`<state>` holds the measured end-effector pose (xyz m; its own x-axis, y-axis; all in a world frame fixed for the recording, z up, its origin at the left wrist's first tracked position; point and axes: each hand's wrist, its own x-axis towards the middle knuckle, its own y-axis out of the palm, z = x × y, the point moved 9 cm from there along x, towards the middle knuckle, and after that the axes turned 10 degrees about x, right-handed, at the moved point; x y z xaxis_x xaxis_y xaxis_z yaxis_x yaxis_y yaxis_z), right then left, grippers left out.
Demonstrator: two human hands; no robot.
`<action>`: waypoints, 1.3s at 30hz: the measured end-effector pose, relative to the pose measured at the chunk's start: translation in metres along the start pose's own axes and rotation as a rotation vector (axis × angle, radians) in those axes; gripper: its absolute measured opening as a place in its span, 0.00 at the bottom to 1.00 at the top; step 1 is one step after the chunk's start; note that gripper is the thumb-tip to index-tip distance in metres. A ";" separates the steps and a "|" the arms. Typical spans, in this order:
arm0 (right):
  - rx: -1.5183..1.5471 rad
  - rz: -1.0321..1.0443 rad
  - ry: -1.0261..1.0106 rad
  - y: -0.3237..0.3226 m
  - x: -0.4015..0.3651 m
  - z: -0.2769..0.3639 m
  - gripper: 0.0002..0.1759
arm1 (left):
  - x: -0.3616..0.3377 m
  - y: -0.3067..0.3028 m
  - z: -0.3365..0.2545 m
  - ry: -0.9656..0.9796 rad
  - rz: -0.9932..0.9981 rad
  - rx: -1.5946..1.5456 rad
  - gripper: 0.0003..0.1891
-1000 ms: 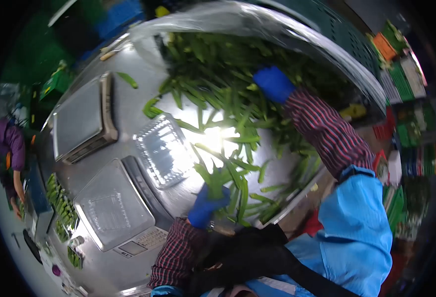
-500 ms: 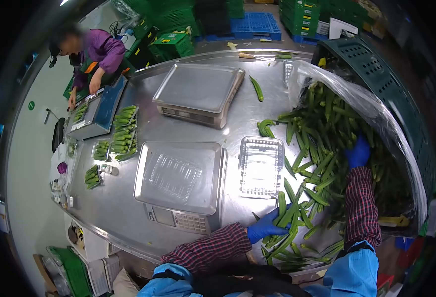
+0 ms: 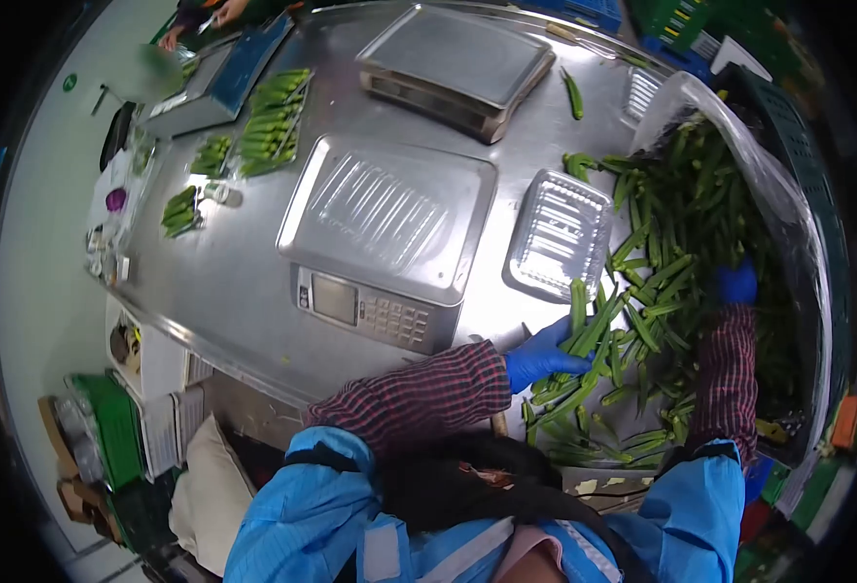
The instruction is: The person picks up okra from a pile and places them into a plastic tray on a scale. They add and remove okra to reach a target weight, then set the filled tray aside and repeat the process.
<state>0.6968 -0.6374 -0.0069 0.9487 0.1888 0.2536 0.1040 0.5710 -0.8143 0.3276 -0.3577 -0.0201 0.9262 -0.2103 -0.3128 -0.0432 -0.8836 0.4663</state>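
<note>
Loose okra pods spread over the right part of the metal table and back into a lined crate. My left hand, in a blue glove, is closed round a few okra pods near the table's front. In the crate's mouth, among the pods, my right hand is also gloved in blue; its fingers are hidden. A clear plastic tray lies just beyond my left hand. Left of it, another clear tray rests on the pan of a digital scale.
A second scale stands at the back. Filled okra packs lie to the left, near a blue-sided device. Another person's hands show at the top left. A green crate with plastic lining borders the right side.
The camera view has tilted downward, so the table items sit higher in view and the co-worker is mostly out of frame. My left hand still holds okra; my right remains in the crate.
</note>
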 end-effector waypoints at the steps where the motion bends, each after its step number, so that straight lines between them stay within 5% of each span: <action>1: -0.068 -0.026 -0.033 -0.016 -0.008 0.024 0.29 | -0.005 -0.003 -0.002 0.003 -0.011 -0.013 0.37; 3: -0.143 -0.053 -0.080 -0.029 -0.032 0.069 0.27 | -0.016 -0.006 -0.005 -0.012 -0.031 -0.034 0.36; 5: 0.231 -0.205 -0.084 -0.049 -0.058 0.098 0.25 | -0.030 -0.013 -0.010 -0.009 -0.076 -0.080 0.35; 6: 0.726 -0.152 0.008 -0.041 -0.068 0.105 0.22 | -0.034 -0.019 -0.015 -0.010 -0.109 -0.105 0.35; 8: 1.003 0.058 0.193 -0.019 -0.096 0.157 0.16 | -0.041 -0.039 -0.015 -0.011 -0.207 -0.105 0.34; 12: 0.992 0.474 0.404 0.044 -0.149 0.276 0.17 | -0.059 -0.082 -0.051 0.122 -0.319 -0.173 0.35; 13: 0.982 0.597 0.350 0.066 -0.156 0.302 0.18 | -0.073 -0.090 -0.071 0.166 -0.401 -0.189 0.23; 14: 1.049 0.632 0.358 0.076 -0.167 0.341 0.20 | -0.078 -0.108 -0.078 0.243 -0.475 -0.159 0.23; 16: 1.065 0.819 0.310 0.105 -0.180 0.399 0.24 | -0.096 -0.131 -0.096 0.242 -0.497 -0.246 0.33; 19: 0.969 0.812 0.032 0.142 -0.180 0.474 0.26 | -0.116 -0.175 -0.117 0.333 -0.546 -0.267 0.24; 22: 1.067 0.885 0.051 0.191 -0.185 0.529 0.26 | -0.132 -0.224 -0.115 0.483 -0.607 -0.327 0.17; 24: 0.820 0.831 -0.166 0.221 -0.177 0.556 0.23 | -0.128 -0.252 -0.102 0.494 -0.545 -0.492 0.16; 28: 0.199 0.816 -0.359 0.274 -0.196 0.575 0.34 | -0.145 -0.265 -0.094 0.415 -0.448 -0.590 0.16; 32: 0.428 0.819 -0.387 0.284 -0.201 0.579 0.45 | -0.191 -0.251 -0.106 0.224 -0.343 -0.418 0.24; 36: 0.684 0.601 -0.238 0.231 -0.190 0.563 0.41 | -0.244 -0.301 -0.128 0.288 -0.605 0.132 0.32; 39: 0.745 0.449 -0.092 0.200 -0.193 0.513 0.32 | -0.266 -0.354 -0.141 0.402 -0.655 0.159 0.31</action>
<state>0.3817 -0.1496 0.0490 0.8220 0.5666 0.0581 -0.5264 0.7947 -0.3021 0.1495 0.0695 0.0147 0.8449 0.5147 -0.1457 0.5334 -0.8312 0.1567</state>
